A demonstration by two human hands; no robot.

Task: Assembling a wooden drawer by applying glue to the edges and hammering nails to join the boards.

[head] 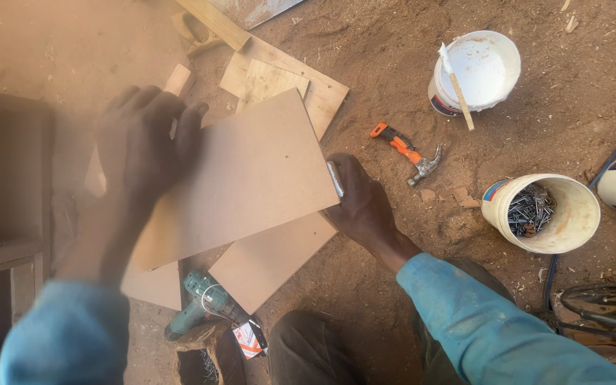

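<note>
I am pressing my left hand [147, 146] down, fingers spread flat, on the upper left corner of the brown board [240, 182], which is lying tilted across the middle of the frame on top of other offcuts. My right hand [360, 207] is closing around the board's right edge, fingers wrapped under it and thumb against a small pale block [335, 179] there; what that block is I cannot tell. The left hand is blurring, so its exact grip is unclear, but it is lying open on the surface rather than curling round anything. A second brown panel [272, 260] is sticking out from beneath the board toward the lower centre. A green power drill [197, 305] is lying on the dirt at lower left centre. An orange-handled hammer [408, 153] is resting on the sawdust just right of the board. A white bucket [475, 71] with a stick in it is sitting at upper right, and a bucket of nails [542, 212] is standing at right.
</note>
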